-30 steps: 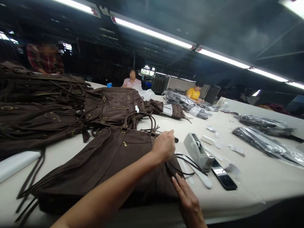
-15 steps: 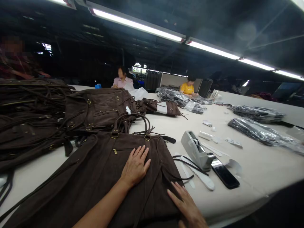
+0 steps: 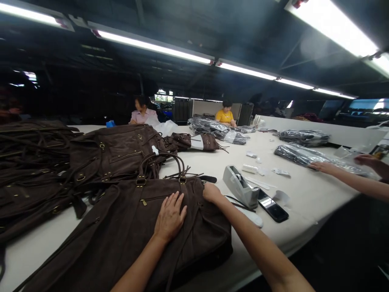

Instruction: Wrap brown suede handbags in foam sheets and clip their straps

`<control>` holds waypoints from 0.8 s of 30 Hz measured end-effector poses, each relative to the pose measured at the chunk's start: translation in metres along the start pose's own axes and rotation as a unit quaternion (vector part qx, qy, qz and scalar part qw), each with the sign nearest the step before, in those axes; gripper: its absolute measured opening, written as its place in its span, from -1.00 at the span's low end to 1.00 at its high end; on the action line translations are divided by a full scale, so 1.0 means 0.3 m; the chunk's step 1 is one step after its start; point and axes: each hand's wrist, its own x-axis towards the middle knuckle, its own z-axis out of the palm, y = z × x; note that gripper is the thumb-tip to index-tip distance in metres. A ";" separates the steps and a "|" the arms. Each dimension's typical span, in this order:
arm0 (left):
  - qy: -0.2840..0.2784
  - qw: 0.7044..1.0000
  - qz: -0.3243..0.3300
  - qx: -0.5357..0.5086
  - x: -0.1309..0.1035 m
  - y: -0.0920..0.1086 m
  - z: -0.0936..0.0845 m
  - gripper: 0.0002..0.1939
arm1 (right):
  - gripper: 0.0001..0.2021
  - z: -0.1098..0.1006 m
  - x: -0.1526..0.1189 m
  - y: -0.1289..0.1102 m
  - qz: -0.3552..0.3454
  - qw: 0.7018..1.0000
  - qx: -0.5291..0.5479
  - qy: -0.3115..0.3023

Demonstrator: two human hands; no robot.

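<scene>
A dark brown handbag (image 3: 142, 243) lies flat before me, its two looped handles (image 3: 159, 158) pointing away. My left hand (image 3: 170, 215) rests flat on its front, fingers stretched out below the brass-pulled zip (image 3: 144, 202). At the bag's upper right corner, my right hand (image 3: 212, 193) is closed, with its fingers curled over the edge; the fingertips are hidden. A white tag (image 3: 154, 150) hangs by the handles. Just right of this hand stands a grey tape dispenser (image 3: 240, 186).
More brown bags (image 3: 112, 150) are piled at left. A phone (image 3: 272, 206) lies beside the dispenser. Plastic-wrapped bags (image 3: 304, 138) lie farther right, where another person's hand (image 3: 322, 166) touches one. Two people sit across the table (image 3: 322, 202), one in a yellow top (image 3: 224, 117).
My right hand has moved from the bag's lower right side up to its upper right corner and closed. My left hand stays flat. A co-worker's arms have appeared at right.
</scene>
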 end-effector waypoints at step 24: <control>-0.200 0.972 -0.072 0.096 0.154 0.173 0.023 -0.38 | -0.69 -0.029 -0.232 -0.064 -0.116 0.983 -0.117 -0.086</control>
